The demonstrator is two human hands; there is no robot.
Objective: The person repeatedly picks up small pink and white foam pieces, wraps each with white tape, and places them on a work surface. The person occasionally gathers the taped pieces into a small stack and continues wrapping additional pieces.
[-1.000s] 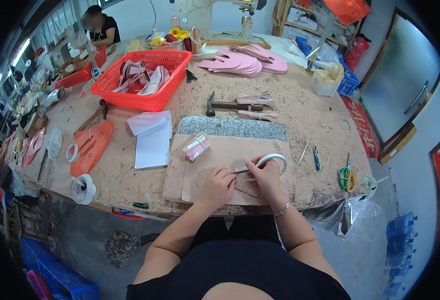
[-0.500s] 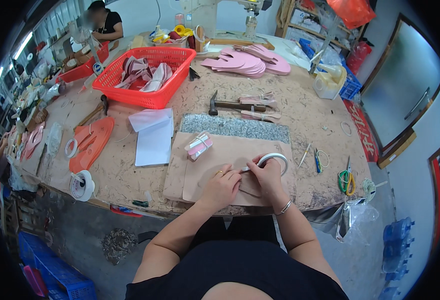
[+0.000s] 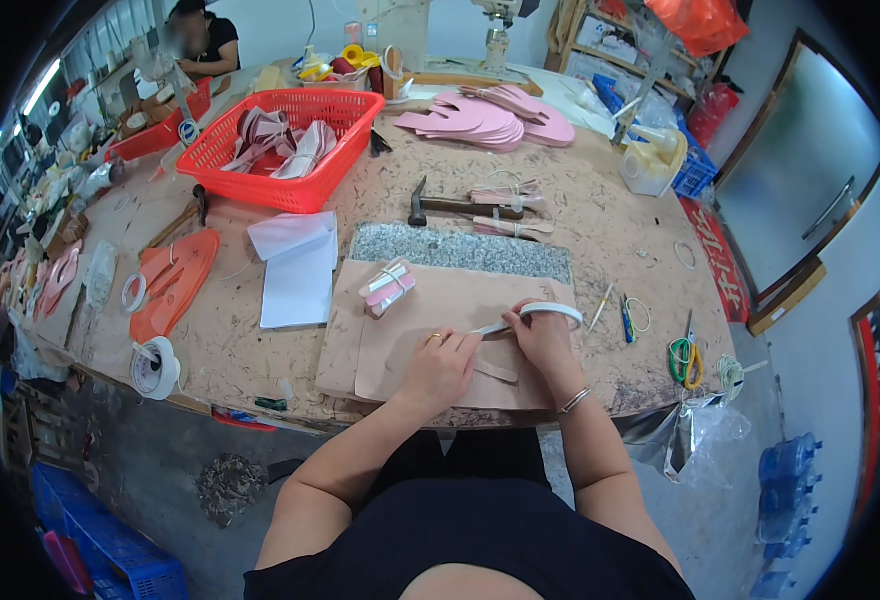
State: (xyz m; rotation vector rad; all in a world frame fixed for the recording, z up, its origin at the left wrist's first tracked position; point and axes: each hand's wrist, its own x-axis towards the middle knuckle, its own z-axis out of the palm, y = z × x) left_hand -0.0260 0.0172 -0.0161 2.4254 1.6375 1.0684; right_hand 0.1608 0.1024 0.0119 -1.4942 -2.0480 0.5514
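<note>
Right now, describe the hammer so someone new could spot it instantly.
Start at the red plastic basket on the worktable. Just right of its near corner, beyond the grey speckled stone slab, lies the hammer: dark metal head pointing left, brown wooden handle running right. The pink strap bundles beside it are soft and pale; it alone is a hard tool.

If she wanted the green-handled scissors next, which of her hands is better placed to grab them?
Probably the right hand: the green-handled scissors lie on the worktable to its right, with only bare tabletop between. The left hand rests on the tan sheet, farther away, and would have to cross over.
</note>
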